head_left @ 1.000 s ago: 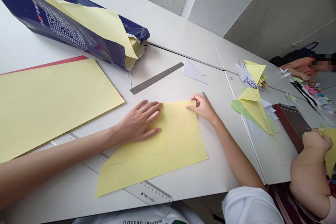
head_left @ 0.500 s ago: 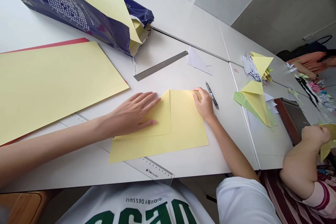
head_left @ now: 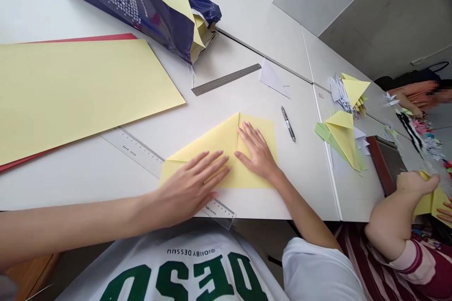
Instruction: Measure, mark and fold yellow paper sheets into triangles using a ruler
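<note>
A yellow sheet of paper [head_left: 208, 143] lies before me, its left corner folded in to a vertical middle line. My left hand [head_left: 201, 178] rests flat on the lower part of the folded flap, fingers stretched out. On the right half of the sheet, my right hand [head_left: 257, 153] lies with its fingers spread, the fingertips close to the middle line. Both hands press on the paper without gripping it. A clear plastic ruler [head_left: 137, 150] passes partly beneath the sheet. To the right of the paper lies a pen [head_left: 288, 124].
Large yellow sheets [head_left: 88, 84] over red ones cover the left. Behind are a blue plastic package [head_left: 155, 14] of yellow paper, a steel ruler [head_left: 226, 80] and a white paper triangle [head_left: 271, 79]. Folded papers [head_left: 342, 136] lie right, near a co-worker's arm [head_left: 391, 225] and a brown-edged box [head_left: 384, 164].
My right hand has left the sheet's upper right edge and now lies flat near the middle line. My left hand has slid down and right along the flap. The view has shifted slightly.
</note>
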The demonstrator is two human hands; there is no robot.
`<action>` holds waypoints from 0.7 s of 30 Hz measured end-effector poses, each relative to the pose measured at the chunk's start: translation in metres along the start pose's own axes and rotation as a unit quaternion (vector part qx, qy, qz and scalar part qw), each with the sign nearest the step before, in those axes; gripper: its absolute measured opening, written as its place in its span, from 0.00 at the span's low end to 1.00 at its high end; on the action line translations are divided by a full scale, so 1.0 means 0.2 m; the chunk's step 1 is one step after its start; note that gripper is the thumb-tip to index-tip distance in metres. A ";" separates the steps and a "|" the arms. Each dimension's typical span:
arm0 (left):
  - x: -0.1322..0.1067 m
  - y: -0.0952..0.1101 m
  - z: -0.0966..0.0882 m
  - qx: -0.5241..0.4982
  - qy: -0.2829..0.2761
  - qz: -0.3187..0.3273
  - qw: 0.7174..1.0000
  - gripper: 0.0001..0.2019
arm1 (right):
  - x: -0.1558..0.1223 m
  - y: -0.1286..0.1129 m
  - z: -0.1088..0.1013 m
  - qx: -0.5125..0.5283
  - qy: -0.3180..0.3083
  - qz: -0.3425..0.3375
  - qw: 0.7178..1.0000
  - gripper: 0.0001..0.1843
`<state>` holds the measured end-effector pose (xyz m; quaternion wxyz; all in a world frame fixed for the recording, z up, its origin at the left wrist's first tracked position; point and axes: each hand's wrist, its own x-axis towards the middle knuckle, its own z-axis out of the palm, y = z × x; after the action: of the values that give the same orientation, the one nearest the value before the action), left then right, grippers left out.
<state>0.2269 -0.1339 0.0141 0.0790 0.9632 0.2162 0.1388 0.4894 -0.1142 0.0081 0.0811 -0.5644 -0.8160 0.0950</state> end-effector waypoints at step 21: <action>-0.06 0.04 0.02 -0.063 0.099 -0.091 0.989 0.14 | 0.06 -0.11 0.02 -0.046 -0.041 -0.217 0.974 0.28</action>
<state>0.2215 -0.1470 0.0090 0.1295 0.9142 0.3002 0.2394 0.4655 -0.1114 0.0106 0.0398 -0.3726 -0.9252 0.0606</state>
